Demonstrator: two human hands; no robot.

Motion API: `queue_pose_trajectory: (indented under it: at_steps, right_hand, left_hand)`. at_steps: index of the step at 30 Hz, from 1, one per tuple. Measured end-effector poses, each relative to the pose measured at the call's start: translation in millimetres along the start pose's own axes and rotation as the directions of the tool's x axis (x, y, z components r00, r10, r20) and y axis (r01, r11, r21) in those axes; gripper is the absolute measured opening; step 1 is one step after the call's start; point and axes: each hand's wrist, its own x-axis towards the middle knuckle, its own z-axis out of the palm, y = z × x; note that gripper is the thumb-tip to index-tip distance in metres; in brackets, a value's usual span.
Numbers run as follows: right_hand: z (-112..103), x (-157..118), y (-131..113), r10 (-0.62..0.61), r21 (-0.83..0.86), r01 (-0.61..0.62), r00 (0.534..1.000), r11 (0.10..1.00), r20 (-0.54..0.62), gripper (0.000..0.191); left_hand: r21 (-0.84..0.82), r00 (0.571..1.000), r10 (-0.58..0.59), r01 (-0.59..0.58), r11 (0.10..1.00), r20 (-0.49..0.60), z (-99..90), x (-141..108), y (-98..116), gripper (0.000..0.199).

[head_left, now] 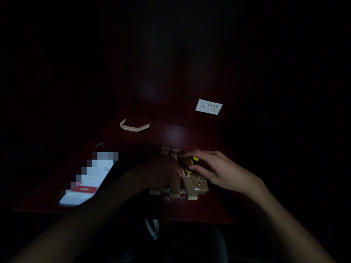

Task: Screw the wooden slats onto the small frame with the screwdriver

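Observation:
My right hand (211,166) is closed around the yellow and black handle of a screwdriver (189,168), whose tip points down at a pale wooden slat (190,190). From the left, my left hand (164,170) rests over the slats, thumb and fingers gripping the one beside the screwdriver. Another slat (174,190) runs parallel to it. Beneath the slats lies a brownish block that looks wrapped in clear film (203,184). Dim light and my fingers hide the screwdriver's tip and any screw there.
A curved wooden hook-shaped piece (134,128) lies far back on the dark red table (164,212). Some thin screws or nails (99,144) are at the left, behind a lit sheet or screen (82,193). A white socket plate (208,107) is on the wall.

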Motion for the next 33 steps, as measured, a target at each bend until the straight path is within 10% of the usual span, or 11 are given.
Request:
queue_pose_trajectory:
  at_steps: [17,33]
  right_hand:
    - [9,2,-9,0.106,-0.172,-0.111,0.994,0.979,-0.038,0.027]
    - [-12,17,-35,0.282,-0.659,-0.172,0.957,0.732,0.064,0.064]
  left_hand:
    - [0.069,0.994,-0.087,0.082,0.994,0.072,-9.9,2,12,0.036]
    - [0.023,0.998,0.003,-0.005,1.0,0.063,-8.0,6,3,0.039]
